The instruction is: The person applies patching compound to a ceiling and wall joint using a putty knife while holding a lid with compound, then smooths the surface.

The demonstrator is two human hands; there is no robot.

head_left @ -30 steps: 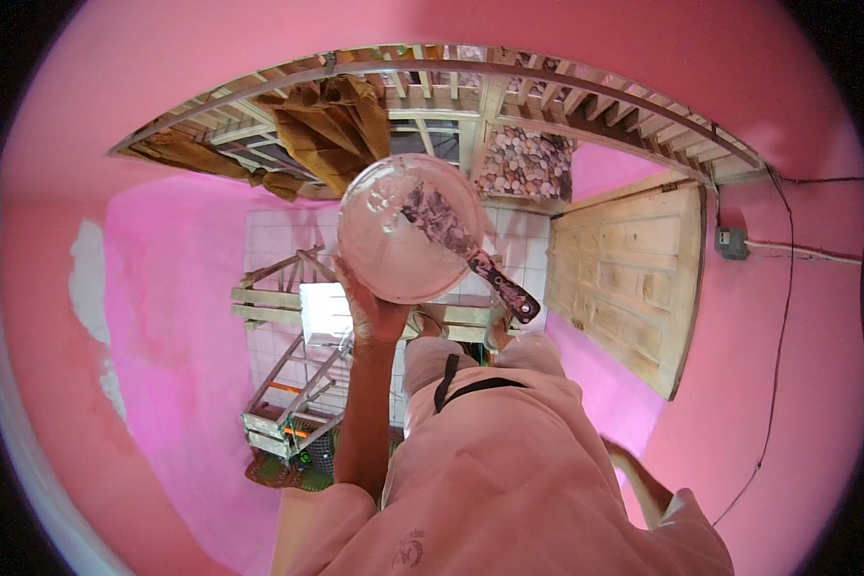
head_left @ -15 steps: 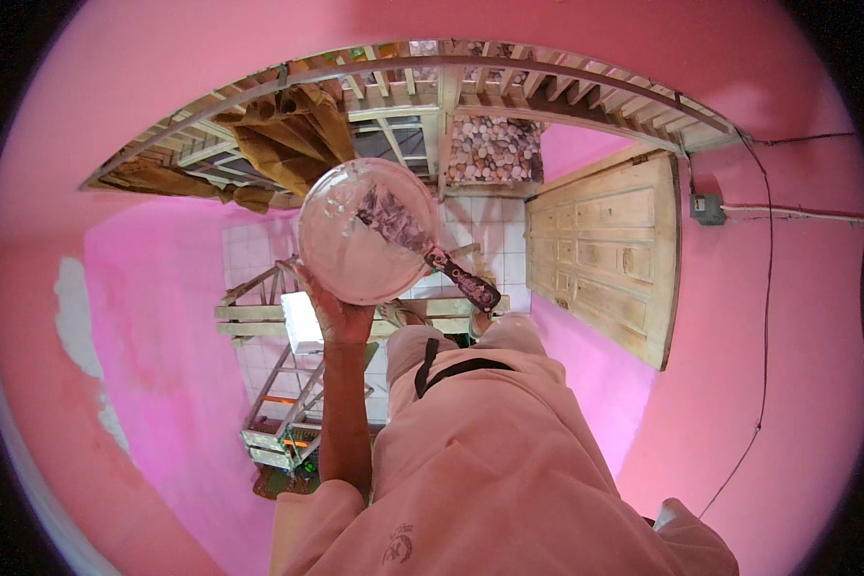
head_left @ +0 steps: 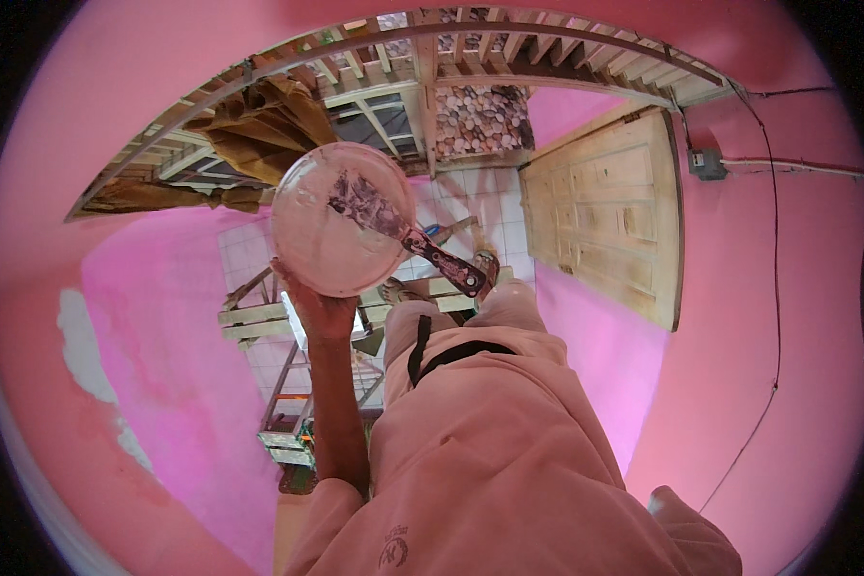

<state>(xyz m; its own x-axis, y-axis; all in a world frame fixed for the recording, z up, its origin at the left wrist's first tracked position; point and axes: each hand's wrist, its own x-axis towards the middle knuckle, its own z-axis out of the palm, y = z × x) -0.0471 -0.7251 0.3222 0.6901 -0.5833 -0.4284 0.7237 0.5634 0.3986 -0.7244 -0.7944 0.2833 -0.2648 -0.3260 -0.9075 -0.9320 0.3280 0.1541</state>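
Observation:
My left hand (head_left: pixel 319 302) grips a round pale container (head_left: pixel 317 230) from below, with pale pinkish paste on its top. A putty knife (head_left: pixel 360 202), its blade smeared and its dark riveted handle (head_left: pixel 442 264) jutting past the rim, lies across it. My right hand is not in view; only the sleeve shows at lower right. Below, my bare feet (head_left: pixel 486 261) stand on or by wooden planks (head_left: pixel 245 317).
Pink walls (head_left: pixel 778 403) with a pale patch (head_left: pixel 84 341) surround a tiled floor (head_left: pixel 240 250). A folding ladder (head_left: pixel 288 403) lies below. A wooden door (head_left: pixel 595 202), a slatted opening (head_left: pixel 538 43) with brown cloth (head_left: pixel 259 125), and a switch box (head_left: pixel 707 163) with wires are also in view.
My left hand and the container with the knife have shifted leftward in the picture. The slatted opening and door sit higher. My right forearm has dropped out of view.

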